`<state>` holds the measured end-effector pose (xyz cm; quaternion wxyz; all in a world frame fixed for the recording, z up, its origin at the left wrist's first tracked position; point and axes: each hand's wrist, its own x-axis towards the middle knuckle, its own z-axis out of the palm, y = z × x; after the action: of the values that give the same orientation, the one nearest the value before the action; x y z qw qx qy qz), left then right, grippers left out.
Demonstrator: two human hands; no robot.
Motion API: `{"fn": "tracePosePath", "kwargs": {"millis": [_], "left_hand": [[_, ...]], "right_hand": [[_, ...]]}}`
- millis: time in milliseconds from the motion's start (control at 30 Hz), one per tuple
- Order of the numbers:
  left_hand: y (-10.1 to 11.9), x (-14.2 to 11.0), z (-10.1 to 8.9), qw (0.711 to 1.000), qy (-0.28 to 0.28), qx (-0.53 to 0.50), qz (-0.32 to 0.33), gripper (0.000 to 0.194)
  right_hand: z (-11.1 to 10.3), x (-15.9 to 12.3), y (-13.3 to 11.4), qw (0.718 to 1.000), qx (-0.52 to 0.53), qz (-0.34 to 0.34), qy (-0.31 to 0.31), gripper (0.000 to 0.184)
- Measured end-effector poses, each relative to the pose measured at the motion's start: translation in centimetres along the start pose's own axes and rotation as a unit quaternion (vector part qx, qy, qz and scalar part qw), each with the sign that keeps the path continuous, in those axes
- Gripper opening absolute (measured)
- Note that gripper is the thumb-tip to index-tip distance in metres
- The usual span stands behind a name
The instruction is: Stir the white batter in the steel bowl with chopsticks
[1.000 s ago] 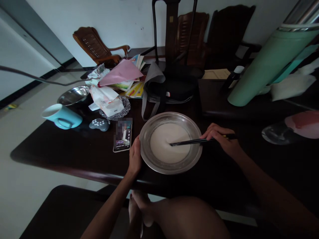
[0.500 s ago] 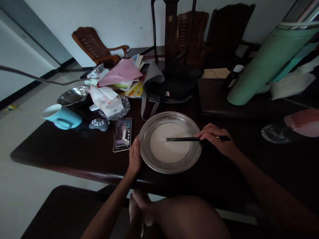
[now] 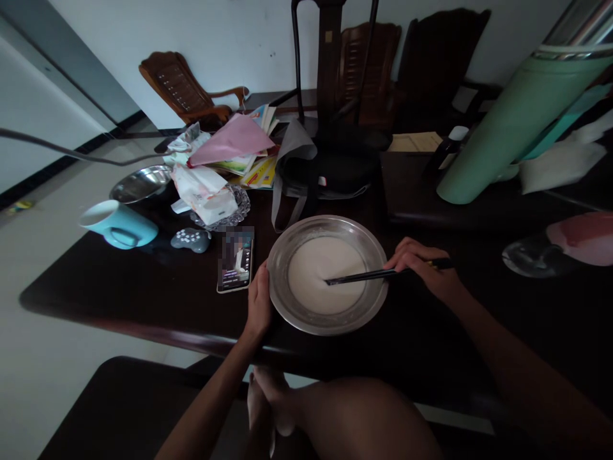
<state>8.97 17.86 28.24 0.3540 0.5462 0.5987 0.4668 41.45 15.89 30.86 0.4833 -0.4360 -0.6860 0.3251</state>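
A wide metal bowl (image 3: 328,324) stands on the dark table near its front edge, holding a pale, milky liquid (image 3: 320,255). Against the bowl's left side, my left hand (image 3: 260,299) grips the rim and wall; part of its fingers is hidden. My right hand (image 3: 421,265) is closed around dark chopsticks (image 3: 364,276) at the bowl's right. Their tips dip into the liquid near the middle. Just left of my left hand lies a phone (image 3: 235,262) with its screen lit.
Left of the phone are a grey game controller (image 3: 190,240), a light-blue mug (image 3: 119,225) and another metal bowl (image 3: 143,184). A glass dish (image 3: 243,203) holds a tissue pack. A dark bag (image 3: 330,160) sits behind the bowl. A tall green flask (image 3: 507,128) stands at right.
My right hand has shifted slightly to the right with the chopsticks. Their tips have moved a little right and nearer to me in the liquid. My left hand and the bowl look still.
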Motion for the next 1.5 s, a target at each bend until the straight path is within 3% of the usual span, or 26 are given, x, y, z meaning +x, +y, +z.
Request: {"fn": "tracePosePath", "kwargs": {"millis": [100, 267, 433, 600, 767, 933, 1100, 1267, 1400, 1500], "left_hand": [[-0.02, 0.01, 0.01, 1.000, 0.002, 0.003, 0.000, 0.059], [0.01, -0.01, 0.04, 1.000, -0.002, -0.002, -0.001, 0.060], [-0.04, -0.01, 0.04, 1.000, 0.002, -0.004, -0.003, 0.060], [-0.07, 0.00, 0.03, 1.000, -0.006, -0.005, 0.002, 0.061], [-0.07, 0.01, 0.02, 1.000, -0.003, -0.004, -0.002, 0.062], [-0.23, -0.01, 0.00, 1.000, -0.002, -0.002, -0.003, 0.062], [-0.10, -0.07, 0.07, 1.000, -0.001, -0.006, -0.004, 0.062], [-0.27, 0.02, 0.07, 1.000, -0.002, -0.007, -0.003, 0.062], [-0.43, 0.06, 0.07, 1.000, -0.001, -0.012, 0.004, 0.063], [-0.37, 0.06, 0.08, 1.000, -0.001, -0.012, 0.003, 0.062]], "right_hand": [[0.15, 0.01, 0.01, 0.999, -0.021, -0.013, -0.030, 0.022], [-0.06, -0.05, 0.18, 1.000, -0.011, -0.001, 0.030, 0.029], [0.23, 0.02, 0.08, 0.999, -0.040, -0.008, -0.020, 0.024], [0.03, 0.06, 0.08, 0.999, -0.026, -0.005, 0.023, 0.030], [0.19, 0.06, -0.23, 0.999, -0.030, -0.016, -0.020, 0.025], [0.14, 0.05, -0.30, 1.000, -0.013, -0.004, 0.025, 0.029], [0.21, 0.03, -0.32, 0.999, -0.040, -0.008, -0.012, 0.022], [-0.06, -0.01, -0.04, 0.999, -0.011, -0.008, 0.040, 0.030], [0.18, -0.01, -0.10, 1.000, -0.023, -0.017, -0.011, 0.025], [0.18, 0.03, -0.14, 0.999, -0.041, -0.020, 0.008, 0.023]]}}
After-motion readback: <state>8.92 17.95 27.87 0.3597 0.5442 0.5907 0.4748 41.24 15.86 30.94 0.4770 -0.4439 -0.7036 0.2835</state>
